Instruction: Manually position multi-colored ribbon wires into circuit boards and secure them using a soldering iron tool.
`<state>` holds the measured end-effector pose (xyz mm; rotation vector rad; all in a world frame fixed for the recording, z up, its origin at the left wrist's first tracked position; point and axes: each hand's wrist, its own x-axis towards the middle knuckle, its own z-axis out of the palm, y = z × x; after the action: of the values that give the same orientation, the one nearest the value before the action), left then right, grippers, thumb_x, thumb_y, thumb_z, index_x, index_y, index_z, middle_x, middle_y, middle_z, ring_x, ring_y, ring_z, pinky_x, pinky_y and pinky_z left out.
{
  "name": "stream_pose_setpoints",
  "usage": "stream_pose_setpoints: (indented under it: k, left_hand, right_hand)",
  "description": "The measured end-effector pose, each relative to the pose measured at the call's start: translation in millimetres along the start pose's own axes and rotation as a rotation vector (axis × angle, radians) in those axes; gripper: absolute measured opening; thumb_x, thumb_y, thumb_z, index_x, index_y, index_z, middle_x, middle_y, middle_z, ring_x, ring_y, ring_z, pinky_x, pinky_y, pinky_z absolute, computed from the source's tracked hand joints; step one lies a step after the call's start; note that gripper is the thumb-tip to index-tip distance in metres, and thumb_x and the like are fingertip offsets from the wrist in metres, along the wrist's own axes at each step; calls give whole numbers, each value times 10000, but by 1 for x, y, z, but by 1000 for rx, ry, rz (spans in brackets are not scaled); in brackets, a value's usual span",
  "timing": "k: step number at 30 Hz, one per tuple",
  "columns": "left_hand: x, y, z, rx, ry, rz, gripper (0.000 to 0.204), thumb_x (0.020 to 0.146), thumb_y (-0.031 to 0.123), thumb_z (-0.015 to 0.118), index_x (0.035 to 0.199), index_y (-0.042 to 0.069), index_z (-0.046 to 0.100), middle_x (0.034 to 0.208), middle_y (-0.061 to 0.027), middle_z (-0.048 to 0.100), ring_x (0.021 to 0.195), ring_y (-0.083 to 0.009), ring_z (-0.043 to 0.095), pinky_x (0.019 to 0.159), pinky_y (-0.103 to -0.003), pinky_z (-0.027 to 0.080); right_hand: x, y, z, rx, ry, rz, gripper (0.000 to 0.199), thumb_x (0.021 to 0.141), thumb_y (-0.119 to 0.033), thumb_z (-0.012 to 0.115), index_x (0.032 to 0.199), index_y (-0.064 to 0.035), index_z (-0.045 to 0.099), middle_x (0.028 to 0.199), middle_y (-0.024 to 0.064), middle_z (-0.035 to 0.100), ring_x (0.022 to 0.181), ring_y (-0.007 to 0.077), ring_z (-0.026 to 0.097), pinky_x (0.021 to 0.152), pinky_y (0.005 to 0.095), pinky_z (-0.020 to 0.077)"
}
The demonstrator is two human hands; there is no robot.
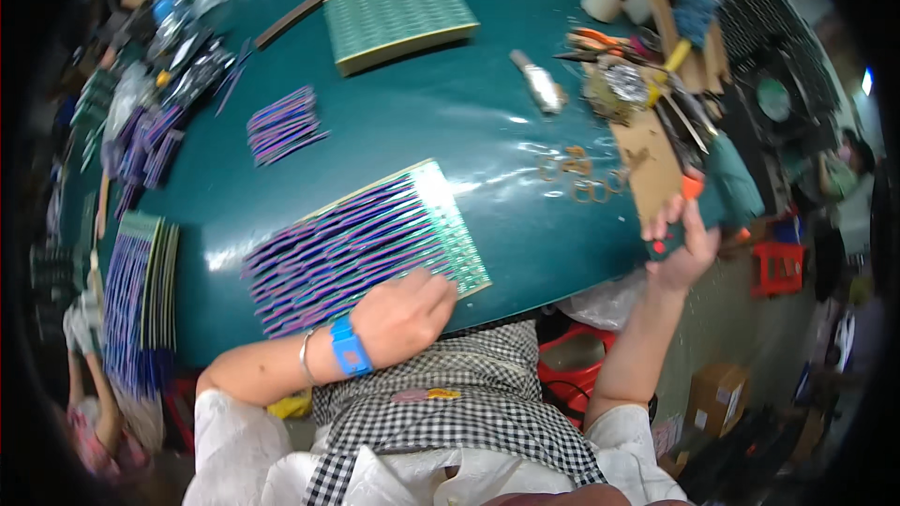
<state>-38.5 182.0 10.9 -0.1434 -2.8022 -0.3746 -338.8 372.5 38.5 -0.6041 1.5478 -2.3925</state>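
At the near edge of the worktop (pixel 553 253), L hand (pixel 403 314) curls over the near side of the wired board (pixel 459 244); can't tell if it pinches a wire or just rests. Risk: wrist band (pixel 350 347) or bracelet snags the loose purple-blue wires (pixel 337 253) & pulls one off, or skews the board, b/c the forearm sits so close. R hand (pixel 680 248), nr the worktop's R edge, is closed round a dark tool (pixel 659 246) w/ a red spot; blurred. A careless swing inward could knock the wires too. Board lies under & just beyond L hand, well apart from R hand, to its L.

By near-L corner: wired stack (pixel 141 300). Mid: small wire bundle (pixel 284 125) toward L edge, brown rings (pixel 575 164) toward R edge. Toward far edge: silver-wrapped item (pixel 539 82), then bare-board stack (pixel 398 19).
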Motion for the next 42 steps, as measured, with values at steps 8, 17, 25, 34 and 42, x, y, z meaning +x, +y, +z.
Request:
stream_pose_setpoints:
  k: [8, 17, 25, 34, 42]
  left_hand:
    - [-31, 1, -2, 30, -13, -15, 317, 759, 141, 636, 989, -77, 660, 942, -105, 553, 773, -195, 573, 561, -305, 528]
    - [-61, -24, -70, -72, 83, -289, 146, 804, 99, 691, 943, 61, 711, 866, -68, 639, 773, -249, 663, 617, -373, 560]
    - [-22, -185, -49, 194, 271, -610, 80, 845, 134, 720, 838, 55, 732, 869, -113, 679, 903, -346, 666, 810, -460, 548]
    - [-24, -201, -34, 184, 222, -667, 121, 886, 164, 712, 911, 45, 715, 916, -117, 699, 975, -343, 650, 850, -452, 532]
    - [-16, -186, -51, -208, 331, -749, 175, 881, 140, 747, 1013, 29, 722, 954, -136, 740, 860, -329, 703, 804, -402, 563]
  right_hand:
    - [-65, -37, 0, -186, -190, -130, 530, 978, -78, 553, 1427, 133, 366, 775, 95, 504, 502, 144, 476, 472, 273, 460]
    - [-98, -24, -20, -195, -278, -6, 579, 934, -98, 637, 1409, 122, 388, 761, 85, 501, 510, 129, 476, 451, 246, 440]
    - [-127, -14, 7, -162, -288, 123, 654, 864, -119, 731, 1404, 98, 432, 758, 80, 541, 513, 129, 505, 463, 244, 443]
    - [-146, -3, -10, -122, -274, 246, 626, 865, -35, 639, 1412, 104, 367, 778, 115, 532, 525, 157, 516, 470, 294, 508]
    - [-146, 2, -1, -108, -291, 269, 599, 838, -18, 606, 1387, 111, 402, 770, 109, 528, 521, 152, 513, 472, 295, 502]
